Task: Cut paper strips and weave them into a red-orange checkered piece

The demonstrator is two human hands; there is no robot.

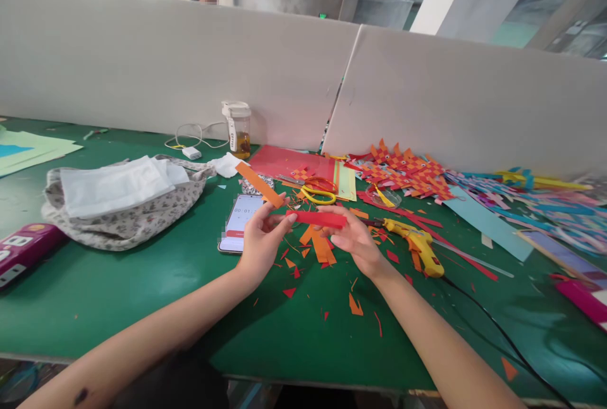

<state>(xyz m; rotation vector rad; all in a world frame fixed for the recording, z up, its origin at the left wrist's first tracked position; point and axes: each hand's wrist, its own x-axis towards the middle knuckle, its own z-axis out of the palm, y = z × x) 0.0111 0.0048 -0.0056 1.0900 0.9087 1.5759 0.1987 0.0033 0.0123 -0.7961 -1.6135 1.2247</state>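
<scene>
My left hand (266,227) pinches an orange paper strip (260,186) that sticks up toward the upper left, and its thumb presses the left end of a red paper strip (318,219). The right end of that red strip is gripped by my right hand (353,241), so it stretches level between both hands. Beneath them, orange paper pieces (322,249) and red scraps lie on the green table. Scissors with yellow handles (318,195) rest just behind the hands. A yellow glue gun (417,246) lies right of my right hand, its nozzle pointing toward it.
A phone with a running timer (238,222) lies by my left hand. Woven red and orange paper pieces (403,169) are heaped at the back right. A floral cloth bag (123,213) is at left, a bottle (239,131) behind. The glue gun's black cord (502,327) crosses the right side.
</scene>
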